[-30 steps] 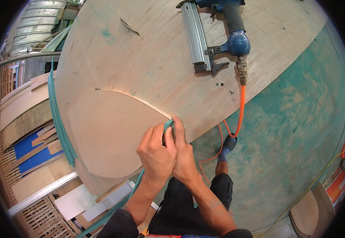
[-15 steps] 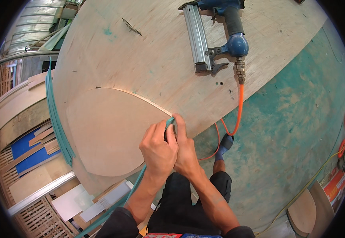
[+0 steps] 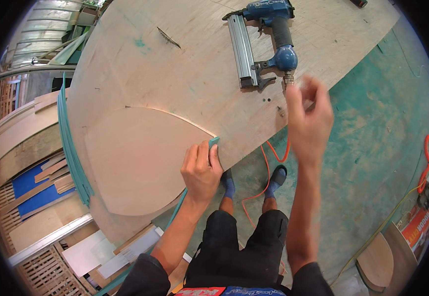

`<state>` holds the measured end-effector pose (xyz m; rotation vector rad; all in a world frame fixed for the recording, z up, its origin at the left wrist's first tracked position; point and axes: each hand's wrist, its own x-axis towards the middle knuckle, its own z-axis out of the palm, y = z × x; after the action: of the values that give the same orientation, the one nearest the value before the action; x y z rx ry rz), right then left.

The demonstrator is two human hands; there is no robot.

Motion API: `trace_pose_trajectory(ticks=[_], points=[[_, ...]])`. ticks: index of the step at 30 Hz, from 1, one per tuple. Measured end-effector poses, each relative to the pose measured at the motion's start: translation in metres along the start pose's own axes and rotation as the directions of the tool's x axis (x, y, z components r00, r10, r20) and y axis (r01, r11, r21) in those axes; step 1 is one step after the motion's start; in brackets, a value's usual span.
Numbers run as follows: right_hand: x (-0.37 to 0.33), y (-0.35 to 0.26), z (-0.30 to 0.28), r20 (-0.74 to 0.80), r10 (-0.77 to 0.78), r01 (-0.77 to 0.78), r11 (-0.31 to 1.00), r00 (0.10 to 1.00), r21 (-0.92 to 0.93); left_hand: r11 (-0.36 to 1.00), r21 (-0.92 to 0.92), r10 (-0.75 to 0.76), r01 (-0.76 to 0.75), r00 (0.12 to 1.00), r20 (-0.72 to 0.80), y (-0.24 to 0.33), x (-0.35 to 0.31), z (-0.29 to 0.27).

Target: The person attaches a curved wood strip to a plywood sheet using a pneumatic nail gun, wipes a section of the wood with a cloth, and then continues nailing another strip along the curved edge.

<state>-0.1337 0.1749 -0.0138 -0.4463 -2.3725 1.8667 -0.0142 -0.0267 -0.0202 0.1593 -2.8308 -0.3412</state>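
Observation:
My left hand (image 3: 202,170) pinches a thin teal edging strip (image 3: 215,141) at the right corner of a fan-shaped plywood panel (image 3: 135,158). The strip trails down along the panel's lower right edge, passing under my left forearm. My right hand (image 3: 310,116) is raised to the right, blurred by motion. Its thumb and fingers look apart, with nothing seen between them. Just beyond it, a blue nail gun (image 3: 278,37) with a silver magazine lies on the large plywood tabletop (image 3: 194,64). The hand hides part of the gun's hose connection.
An orange air hose (image 3: 273,152) hangs off the table edge near my feet. More teal strips (image 3: 74,148) lean over the table's left side. A dark serrated piece (image 3: 168,37) and small bits lie on the tabletop. Board offcuts (image 3: 51,172) sit at left.
My right hand has let go of the strip at the corner and swung up and right toward the nail gun. The left hand stays at the corner, still pinching the strip.

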Motion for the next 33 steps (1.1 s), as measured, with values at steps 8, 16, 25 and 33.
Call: trace_pose_trajectory(ticks=[8, 16, 25, 33], points=[[0.153, 0.028, 0.065, 0.075, -0.193, 0.206, 0.869, 0.978, -0.45, 0.998, -0.021, 0.052, -0.053, 0.998, -0.038, 0.003, 0.0, 0.004], [0.112, 0.019, 0.025, 0.451, 0.134, -0.33, 0.86, 0.883, 0.389, 0.999, -0.011, 0.045, -0.045, 0.998, -0.034, 0.001, 0.003, 0.001], [-0.11, 0.032, -0.04, 0.492, 0.443, -0.661, 0.531, 0.75, 0.53, 0.999, -0.009, 0.042, -0.042, 0.999, 0.02, 0.007, 0.005, -0.006], [-0.157, 0.04, -0.02, 0.558, 0.38, -0.674, 0.467, 0.737, 0.572, 0.999, -0.033, 0.021, -0.019, 0.998, 0.058, 0.017, 0.012, -0.011]])
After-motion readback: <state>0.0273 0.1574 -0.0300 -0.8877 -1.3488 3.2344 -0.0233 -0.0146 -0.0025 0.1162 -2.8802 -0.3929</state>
